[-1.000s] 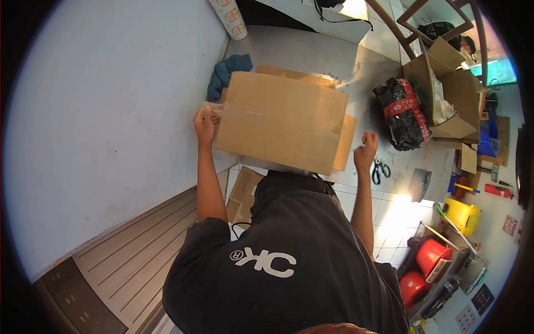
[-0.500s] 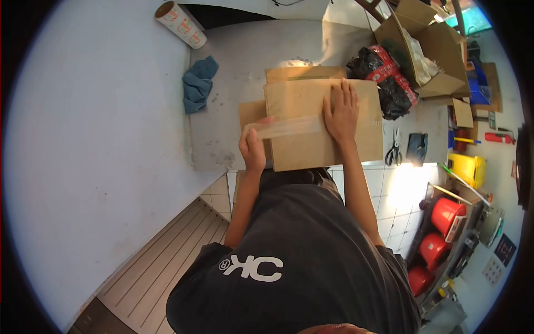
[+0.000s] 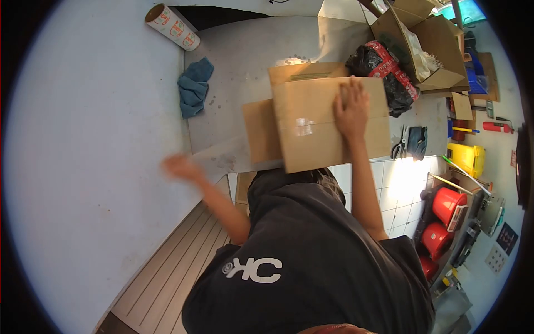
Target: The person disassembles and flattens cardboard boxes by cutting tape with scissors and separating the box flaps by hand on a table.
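Looks like the taping step on the cardboard box, which sits at the table's near edge, side flap sticking out left. Right hand is spread flat on top, pressing, grasping nothing. Left hand is off to the left, motion-blurred; can't tell how closed it is or whether it grips anything. Clear tape glints on the top face. Next move calls for steady right-hand pressure and the side flap under control.
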Demonstrator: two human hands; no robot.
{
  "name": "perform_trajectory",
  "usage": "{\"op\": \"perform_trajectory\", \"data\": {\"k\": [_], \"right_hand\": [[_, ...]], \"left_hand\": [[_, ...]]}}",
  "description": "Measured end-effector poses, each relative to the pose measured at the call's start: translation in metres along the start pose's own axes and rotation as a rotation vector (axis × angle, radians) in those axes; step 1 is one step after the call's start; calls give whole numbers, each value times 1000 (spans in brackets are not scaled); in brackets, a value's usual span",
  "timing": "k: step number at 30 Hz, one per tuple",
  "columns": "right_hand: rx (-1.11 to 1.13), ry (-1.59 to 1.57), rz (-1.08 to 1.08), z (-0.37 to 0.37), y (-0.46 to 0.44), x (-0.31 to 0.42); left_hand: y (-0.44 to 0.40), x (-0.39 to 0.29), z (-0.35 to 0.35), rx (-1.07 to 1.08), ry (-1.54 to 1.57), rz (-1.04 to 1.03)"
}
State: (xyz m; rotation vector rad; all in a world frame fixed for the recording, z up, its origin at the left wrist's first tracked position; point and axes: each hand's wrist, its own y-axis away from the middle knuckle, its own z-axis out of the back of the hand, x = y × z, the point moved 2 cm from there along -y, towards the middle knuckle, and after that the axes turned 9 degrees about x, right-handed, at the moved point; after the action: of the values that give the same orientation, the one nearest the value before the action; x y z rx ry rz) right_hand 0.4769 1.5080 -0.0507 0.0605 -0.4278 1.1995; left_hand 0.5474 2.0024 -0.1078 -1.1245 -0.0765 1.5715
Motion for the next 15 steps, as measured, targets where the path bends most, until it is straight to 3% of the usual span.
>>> {"op": "perform_trajectory", "data": {"k": [2,5,6,11,14,15], "right_hand": [[-17,29,-7,8,-7,-29],[28,94,37,-1,-22,-25],[31,125,27,0,-14,-23],[-1,72,11,1,-13,-21],[-37,4,33,-1,-12,-18],[-93,-7,27,3,-12,-8]], "left_hand": [[-58,16,95,228,597,245],[-32,-82,66,913,793,411],[-21,-135,54,1073,527,412],[62,-136,-54,1225,488,305],[83,-137,-101,1259,467,108],[82,-141,-112,1182,279,-175]]}}
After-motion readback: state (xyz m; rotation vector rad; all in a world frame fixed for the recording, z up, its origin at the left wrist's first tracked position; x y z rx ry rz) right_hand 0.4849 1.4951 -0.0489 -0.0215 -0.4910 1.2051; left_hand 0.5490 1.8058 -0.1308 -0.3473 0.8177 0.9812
